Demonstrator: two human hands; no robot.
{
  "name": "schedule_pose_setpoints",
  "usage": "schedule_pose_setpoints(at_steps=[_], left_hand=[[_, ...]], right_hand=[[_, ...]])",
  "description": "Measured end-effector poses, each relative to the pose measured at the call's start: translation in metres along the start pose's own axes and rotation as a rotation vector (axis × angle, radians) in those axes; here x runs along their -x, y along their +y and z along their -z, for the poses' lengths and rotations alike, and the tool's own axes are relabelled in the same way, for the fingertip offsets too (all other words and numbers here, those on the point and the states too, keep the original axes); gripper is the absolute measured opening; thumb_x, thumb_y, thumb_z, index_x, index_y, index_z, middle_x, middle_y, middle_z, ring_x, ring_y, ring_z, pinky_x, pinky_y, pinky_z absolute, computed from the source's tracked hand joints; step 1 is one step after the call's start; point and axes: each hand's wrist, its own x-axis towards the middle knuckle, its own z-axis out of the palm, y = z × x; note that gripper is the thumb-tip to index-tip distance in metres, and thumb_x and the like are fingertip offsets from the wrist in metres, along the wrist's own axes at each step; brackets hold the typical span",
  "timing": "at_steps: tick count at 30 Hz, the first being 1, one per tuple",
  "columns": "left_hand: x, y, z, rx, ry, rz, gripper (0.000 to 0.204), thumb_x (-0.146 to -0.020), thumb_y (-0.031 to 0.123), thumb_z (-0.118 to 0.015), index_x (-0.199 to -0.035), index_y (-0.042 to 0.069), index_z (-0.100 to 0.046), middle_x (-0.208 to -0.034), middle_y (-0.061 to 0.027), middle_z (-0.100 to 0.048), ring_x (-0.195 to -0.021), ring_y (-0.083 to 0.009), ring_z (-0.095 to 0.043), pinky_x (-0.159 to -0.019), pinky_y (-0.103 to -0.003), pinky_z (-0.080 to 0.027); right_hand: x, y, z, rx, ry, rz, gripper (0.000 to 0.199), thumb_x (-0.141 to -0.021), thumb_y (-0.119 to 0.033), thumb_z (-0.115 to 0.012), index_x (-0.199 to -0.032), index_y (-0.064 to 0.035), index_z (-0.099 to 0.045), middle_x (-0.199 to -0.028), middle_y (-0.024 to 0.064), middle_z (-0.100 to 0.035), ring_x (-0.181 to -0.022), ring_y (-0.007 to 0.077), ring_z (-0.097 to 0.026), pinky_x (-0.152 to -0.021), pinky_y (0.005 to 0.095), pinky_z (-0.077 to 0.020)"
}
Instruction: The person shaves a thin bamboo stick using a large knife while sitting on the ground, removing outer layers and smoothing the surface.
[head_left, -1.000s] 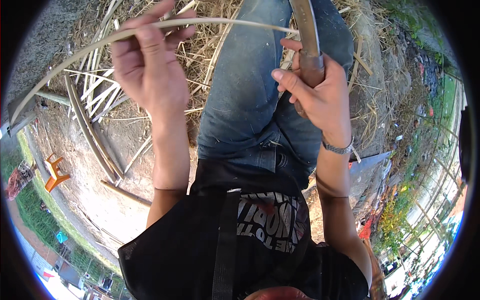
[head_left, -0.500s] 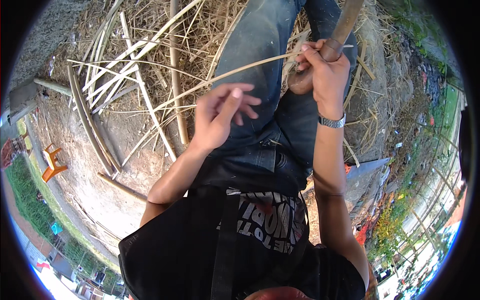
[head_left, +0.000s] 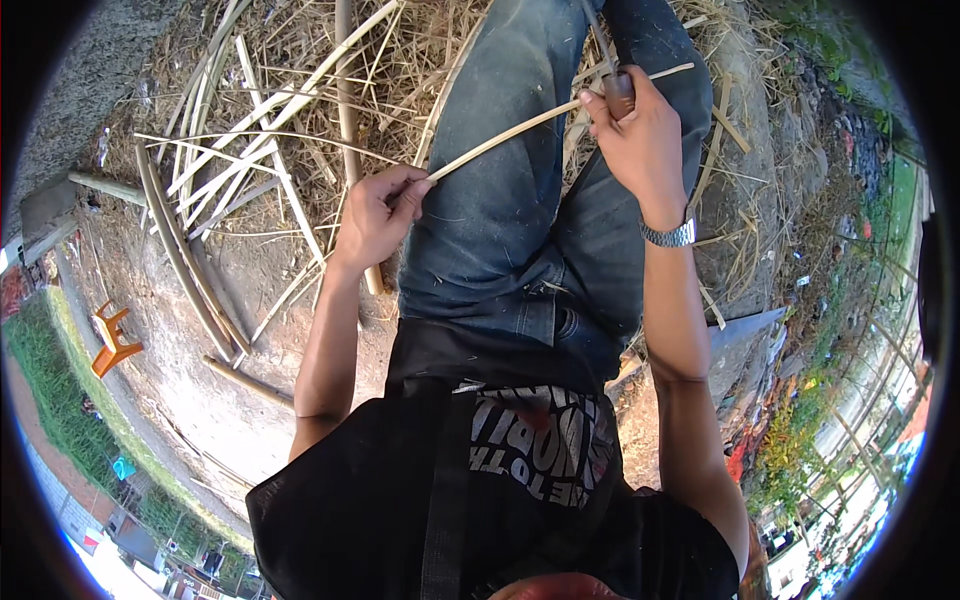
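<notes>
A thin, pale bamboo strip [head_left: 505, 136] runs across my thighs between my two hands. My left hand [head_left: 382, 215] is closed and pinches its near-left end between thumb and fingers. Over my right thigh, my right hand [head_left: 645, 150] is wrapped round the brown wooden handle [head_left: 620, 94] of a knife, whose narrow-looking dark blade [head_left: 598, 38] points away from me. The thumb of that hand also presses on the strip, which passes by the handle and sticks out to the right. Part of the handle is hidden in my palm.
Loose pale bamboo strips [head_left: 290, 185] lie on straw-like shavings [head_left: 300, 60] at the left. Several bamboo poles [head_left: 185, 260] rest on the dirt ground beside them. An orange plastic chair [head_left: 115, 342] stands far left. Cut pieces [head_left: 733, 130] lie right of my leg.
My left hand, open before, has moved left and closed on the strip. My right hand has turned the knife, so its blade looks narrower, and more strip sticks out to the right.
</notes>
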Motion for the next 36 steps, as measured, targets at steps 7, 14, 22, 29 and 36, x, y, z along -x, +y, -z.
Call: schedule_pose_setpoints(at_steps=[7, 14, 22, 29, 36], left_hand=[[-0.014, 0.017, -0.026, 0.157, 0.177, 0.027, 0.024, -0.104, 0.013, -0.060, -0.120, -0.005, -0.064, -0.079, -0.0047, -0.070, -0.062, -0.0055, -0.053, -0.056, -0.022, -0.042], [-0.021, 0.042, -0.037, 0.073, 0.160, 0.049, 0.016, -0.098, 0.007, -0.063, -0.107, -0.004, -0.069, -0.077, -0.0087, -0.074, -0.061, -0.0092, -0.062, -0.058, -0.026, -0.047], [0.029, 0.031, -0.049, 0.043, 0.292, 0.052, 0.013, -0.099, 0.007, -0.064, -0.105, -0.004, -0.069, -0.078, -0.0045, -0.074, -0.061, -0.0036, -0.057, -0.054, -0.022, -0.041], [0.047, 0.025, -0.050, 0.106, 0.288, 0.144, 0.014, -0.099, 0.007, -0.065, -0.106, -0.005, -0.069, -0.079, -0.0057, -0.074, -0.064, -0.0024, -0.057, -0.055, -0.020, -0.042], [0.045, 0.016, -0.053, 0.121, 0.334, 0.056, 0.015, -0.098, 0.007, -0.066, -0.104, -0.006, -0.069, -0.078, -0.0094, -0.074, -0.068, -0.0080, -0.067, -0.060, -0.023, -0.050]], right_hand=[[0.037, -0.020, -0.007, 0.121, -0.208, 0.108, 0.024, -0.090, -0.028, -0.072, -0.101, -0.0101, -0.061, -0.072, 0.0163, -0.068, -0.073, 0.0403, -0.069, -0.063, 0.0513, -0.0531], [0.041, -0.035, -0.019, 0.336, -0.399, 0.157, 0.022, -0.084, -0.022, -0.070, -0.103, -0.0152, -0.062, -0.078, 0.0135, -0.069, -0.075, 0.0405, -0.069, -0.063, 0.0526, -0.0532], [-0.024, 0.013, 0.004, 0.524, -0.200, 0.015, 0.031, -0.086, -0.020, -0.064, -0.117, -0.0195, -0.065, -0.087, 0.0190, -0.073, -0.083, 0.0421, -0.072, -0.070, 0.0538, -0.0572], [-0.005, -0.011, -0.007, 0.363, -0.380, 0.152, 0.031, -0.082, -0.020, -0.067, -0.113, -0.0170, -0.065, -0.081, 0.0186, -0.070, -0.084, 0.0425, -0.069, -0.076, 0.0534, -0.0560], [-0.002, -0.015, -0.012, 0.466, -0.353, 0.149, 0.036, -0.081, -0.020, -0.067, -0.117, -0.0204, -0.066, -0.086, 0.0166, -0.072, -0.083, 0.0408, -0.071, -0.075, 0.0527, -0.0570]])
